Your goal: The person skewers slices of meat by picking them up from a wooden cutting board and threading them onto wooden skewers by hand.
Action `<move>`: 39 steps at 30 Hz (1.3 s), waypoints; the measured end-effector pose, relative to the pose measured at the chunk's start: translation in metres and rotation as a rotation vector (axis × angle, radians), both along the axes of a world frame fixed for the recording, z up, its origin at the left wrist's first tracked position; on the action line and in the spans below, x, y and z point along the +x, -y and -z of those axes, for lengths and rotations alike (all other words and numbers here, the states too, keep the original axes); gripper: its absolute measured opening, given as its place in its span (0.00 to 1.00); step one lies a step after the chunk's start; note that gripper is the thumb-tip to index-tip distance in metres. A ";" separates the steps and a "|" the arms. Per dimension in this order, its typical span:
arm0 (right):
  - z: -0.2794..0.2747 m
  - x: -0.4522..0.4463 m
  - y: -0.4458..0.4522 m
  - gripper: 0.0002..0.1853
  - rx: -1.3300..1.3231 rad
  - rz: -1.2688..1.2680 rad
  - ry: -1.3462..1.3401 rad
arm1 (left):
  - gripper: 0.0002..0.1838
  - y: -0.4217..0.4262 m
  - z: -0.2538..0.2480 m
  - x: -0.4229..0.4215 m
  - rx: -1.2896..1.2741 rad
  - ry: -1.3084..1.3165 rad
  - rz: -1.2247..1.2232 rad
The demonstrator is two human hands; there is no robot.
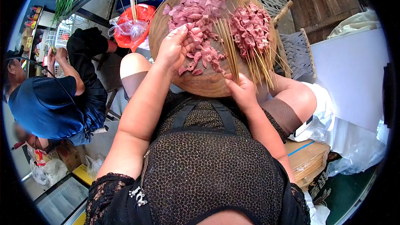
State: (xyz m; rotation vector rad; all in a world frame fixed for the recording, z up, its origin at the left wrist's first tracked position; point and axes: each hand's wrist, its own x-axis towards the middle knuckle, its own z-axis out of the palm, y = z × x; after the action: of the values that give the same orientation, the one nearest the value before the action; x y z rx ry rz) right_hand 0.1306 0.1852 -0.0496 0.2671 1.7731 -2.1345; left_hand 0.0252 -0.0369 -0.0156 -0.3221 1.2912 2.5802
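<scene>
A round wooden board [162,29] lies in front of me, with a heap of pink meat slices [200,8] on its left half. My left hand [178,46] is over the lower left of that heap, fingers curled and pressed together at a slice of meat. My right hand [241,91] is at the board's near edge, thumb and fingers closed on the lower end of a thin wooden skewer. Beside it a bundle of bare skewers [228,46] lies on the board. Threaded meat skewers [251,27] are piled at the right, their sticks pointing toward me.
Another person [50,100] sits at the left, hands raised. A red bag [143,16] with skewers stands left of the board. Woven stools [296,54] and a white panel [354,75] are at the right. Flattened cardboard [308,162] lies below.
</scene>
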 end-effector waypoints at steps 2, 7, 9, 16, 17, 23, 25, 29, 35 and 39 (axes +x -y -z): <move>-0.002 0.000 0.001 0.07 0.019 0.000 -0.003 | 0.14 -0.001 0.000 0.001 0.000 0.012 -0.001; 0.001 -0.002 0.003 0.08 0.064 0.006 -0.043 | 0.13 -0.006 0.000 0.002 0.024 0.008 0.036; 0.001 -0.003 0.005 0.08 0.043 0.026 -0.064 | 0.13 -0.008 -0.004 0.000 -0.015 0.006 0.046; -0.004 -0.007 0.004 0.07 0.013 0.024 -0.065 | 0.14 -0.015 -0.002 0.001 -0.146 0.073 0.241; -0.004 -0.010 0.005 0.08 -0.021 0.017 -0.035 | 0.14 -0.022 -0.003 0.006 -0.148 0.121 0.212; -0.013 -0.019 0.012 0.09 -0.061 0.014 0.038 | 0.15 -0.039 0.001 0.009 0.153 0.030 0.087; -0.016 -0.016 0.016 0.09 -0.065 -0.010 0.084 | 0.14 -0.044 0.009 0.010 0.222 0.031 0.098; -0.007 -0.011 0.008 0.10 -0.121 -0.087 0.165 | 0.14 -0.040 0.022 -0.001 0.131 -0.078 -0.037; 0.002 0.003 0.020 0.10 -0.083 -0.022 -0.032 | 0.12 -0.056 0.016 0.004 0.299 -0.073 0.011; 0.001 0.006 0.018 0.09 -0.194 0.017 -0.033 | 0.16 -0.066 0.009 0.015 0.264 -0.133 0.062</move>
State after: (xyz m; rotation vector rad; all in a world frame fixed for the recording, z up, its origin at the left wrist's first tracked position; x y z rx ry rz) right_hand 0.1365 0.1671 -0.0508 0.1985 1.5712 -2.3148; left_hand 0.0399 0.0296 -0.0250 -0.0622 0.9645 2.7139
